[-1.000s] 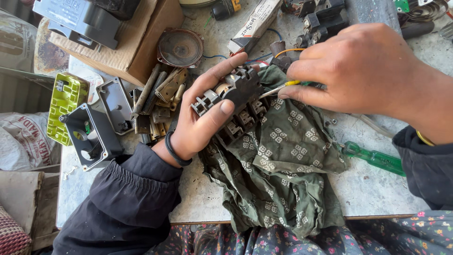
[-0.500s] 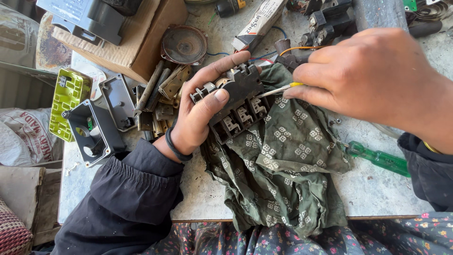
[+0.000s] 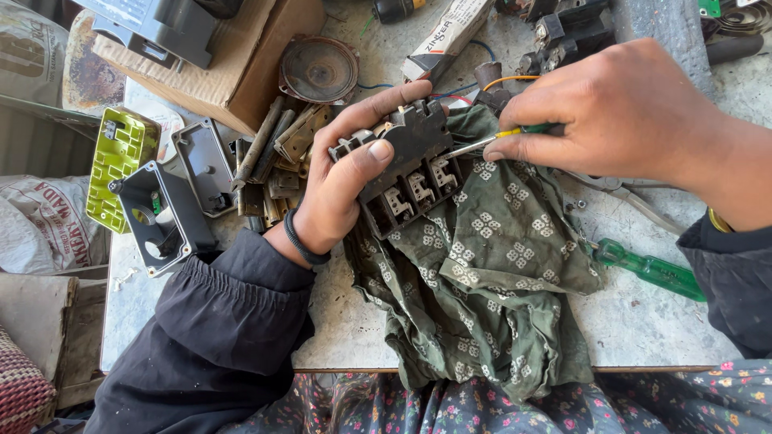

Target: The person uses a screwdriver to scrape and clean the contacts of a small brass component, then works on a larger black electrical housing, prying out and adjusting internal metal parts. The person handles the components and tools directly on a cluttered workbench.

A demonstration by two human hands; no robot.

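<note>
Your left hand point(image 3: 342, 181) is wrapped around a dark multi-terminal switch block point(image 3: 406, 165) — thumb pressed on its top face, fingers curled behind it — and it's tilted up just above the green patterned cloth point(image 3: 490, 273) spread over the middle of the surface point(image 3: 643, 321). Your right hand point(image 3: 619, 116) comes in from 2 o'clock, fingers pinched shut on a small screwdriver point(image 3: 498, 138) with a yellow-and-green handle, and its metal tip touches the right side of the block. At about 4 o'clock from the block a bigger green-handled screwdriver point(image 3: 651, 271) lies flat on the stone, just beside the cloth's edge. Over at 9 o'clock there's a black plastic housing point(image 3: 165, 217) and a lime-green moulded part point(image 3: 119, 165) next to it, with a pile of rusty metal brackets point(image 3: 277, 161) between those and your wrist. Up at 11 o'clock sits a round old speaker point(image 3: 319, 70) — right against a cardboard box point(image 3: 225, 72).
</note>
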